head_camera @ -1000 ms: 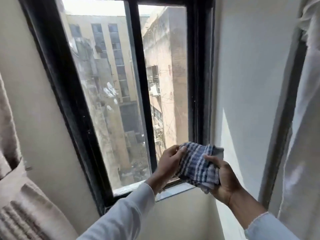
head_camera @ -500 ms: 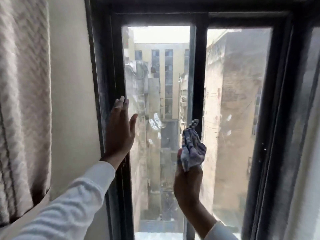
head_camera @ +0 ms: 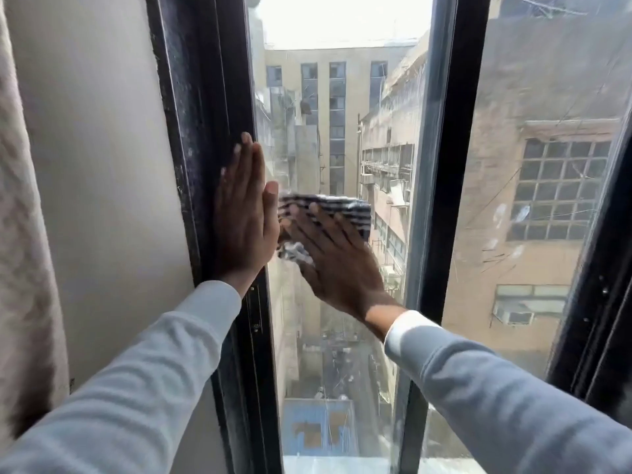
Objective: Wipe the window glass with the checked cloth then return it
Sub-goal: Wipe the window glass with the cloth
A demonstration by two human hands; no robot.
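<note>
The blue-and-white checked cloth (head_camera: pixel 345 210) is pressed flat against the left pane of the window glass (head_camera: pixel 335 336), about mid-height. My right hand (head_camera: pixel 337 261) lies spread over the cloth and holds it to the glass; the hand is a little blurred. My left hand (head_camera: pixel 244 213) rests flat, fingers straight, on the black window frame (head_camera: pixel 205 131) at the pane's left edge, its thumb beside the cloth. Both arms wear pale long sleeves.
A black centre mullion (head_camera: pixel 451 165) splits the window; the right pane (head_camera: pixel 547 200) shows smudges. A pale wall (head_camera: pixel 102 165) and a beige curtain (head_camera: pixel 20 234) stand to the left. Buildings and an alley show through the glass.
My right hand has spread the bunched cloth flat on the glass and moved it left towards the frame. The left hand stays on the frame. The view has come closer to the window.
</note>
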